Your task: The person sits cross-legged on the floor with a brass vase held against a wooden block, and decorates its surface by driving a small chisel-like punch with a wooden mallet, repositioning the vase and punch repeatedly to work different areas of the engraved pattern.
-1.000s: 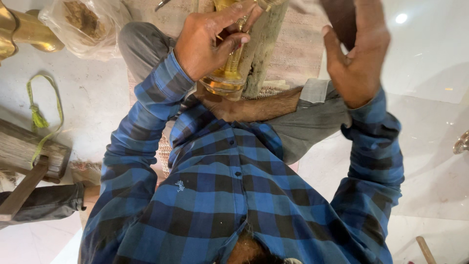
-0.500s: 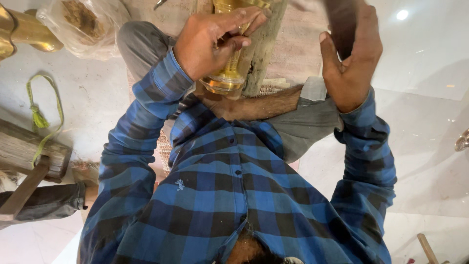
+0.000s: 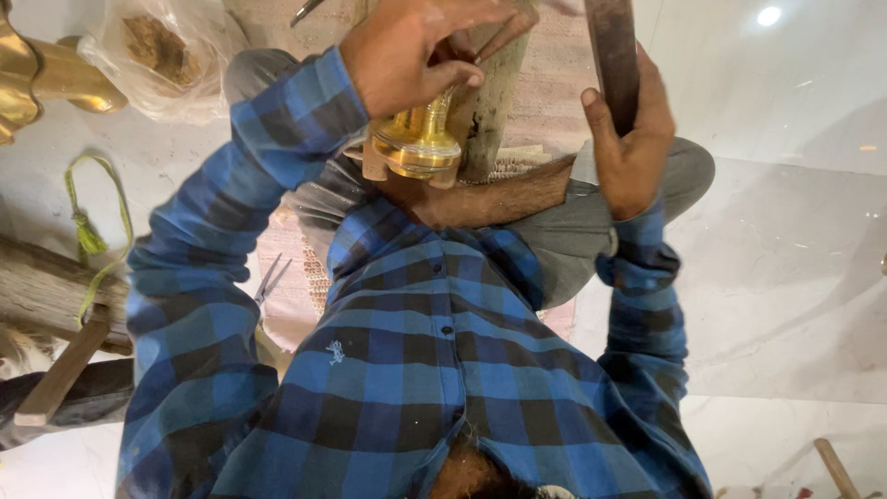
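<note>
Top centre of the frame: a shiny brass piece (image 3: pixel 418 140) with a flared round base, pressed against an upright wooden post (image 3: pixel 490 106). The left hand (image 3: pixel 420 51) is clenched over the upper part of that brass piece, fingers curled round it and holding it to the wood. To the right of the post, the right hand (image 3: pixel 631 148) is wrapped tight round a dark flat bar (image 3: pixel 613 55) that runs up out of the top edge. Below the hands, a bare shin (image 3: pixel 490 199) crosses the picture, grey trousers either side, and the blue checked shirt (image 3: pixel 434 360) fills the lower middle. Out at the upper left, a clear plastic bag (image 3: pixel 162 55) of brown material sits beside a larger brass object (image 3: pixel 42 74). A green cord (image 3: pixel 92 236) loops at the left edge, over pale marble floor (image 3: pixel 795 277).
</note>
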Demonstrator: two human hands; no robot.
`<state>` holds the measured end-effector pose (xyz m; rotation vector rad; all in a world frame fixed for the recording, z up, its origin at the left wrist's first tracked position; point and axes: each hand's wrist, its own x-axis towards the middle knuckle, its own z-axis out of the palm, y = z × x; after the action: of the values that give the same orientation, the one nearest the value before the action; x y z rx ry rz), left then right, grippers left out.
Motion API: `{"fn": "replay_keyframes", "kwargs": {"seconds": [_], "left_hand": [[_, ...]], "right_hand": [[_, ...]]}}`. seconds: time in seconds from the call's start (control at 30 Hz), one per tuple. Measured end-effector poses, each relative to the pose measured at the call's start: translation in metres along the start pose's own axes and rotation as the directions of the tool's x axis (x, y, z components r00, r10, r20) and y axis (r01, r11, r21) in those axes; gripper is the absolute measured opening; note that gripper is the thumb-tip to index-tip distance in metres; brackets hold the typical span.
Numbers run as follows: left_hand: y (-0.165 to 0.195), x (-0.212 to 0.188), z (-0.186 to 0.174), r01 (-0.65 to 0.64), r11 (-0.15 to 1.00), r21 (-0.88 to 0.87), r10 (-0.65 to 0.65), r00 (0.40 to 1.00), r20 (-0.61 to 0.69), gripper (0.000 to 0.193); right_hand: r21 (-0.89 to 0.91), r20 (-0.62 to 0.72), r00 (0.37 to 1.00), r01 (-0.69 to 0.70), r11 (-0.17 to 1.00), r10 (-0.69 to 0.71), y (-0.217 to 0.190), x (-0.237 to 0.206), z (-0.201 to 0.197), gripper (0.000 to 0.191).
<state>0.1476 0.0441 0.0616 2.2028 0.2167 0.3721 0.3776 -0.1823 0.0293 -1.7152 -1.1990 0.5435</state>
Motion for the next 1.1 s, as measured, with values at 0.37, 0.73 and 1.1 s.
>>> {"fn": "replay_keyframes", "kwargs": {"seconds": [0.37, 0.73, 1.1], "left_hand": [[-0.002, 0.027, 0.013, 0.2, 0.905, 0.375, -0.27, 0.952, 0.144, 0.029], [0.013, 0.033, 0.012, 0.094, 0.918, 0.385, -0.162, 0.975, 0.15, 0.052], [0.007, 0.029, 0.019, 0.068, 0.926, 0.372, -0.121, 0.985, 0.12, 0.045]], "right_hand": [[-0.03, -0.037, 0.999, -0.015, 0.999, 0.013, 0.03, -0.011, 0.019, 0.058], [0.404, -0.072, 0.972, -0.177, 0.897, 0.224, 0.015, -0.009, 0.026, 0.073], [0.014, 0.033, 0.995, 0.091, 0.996, -0.091, 0.027, -0.01, 0.025, 0.066]]}}
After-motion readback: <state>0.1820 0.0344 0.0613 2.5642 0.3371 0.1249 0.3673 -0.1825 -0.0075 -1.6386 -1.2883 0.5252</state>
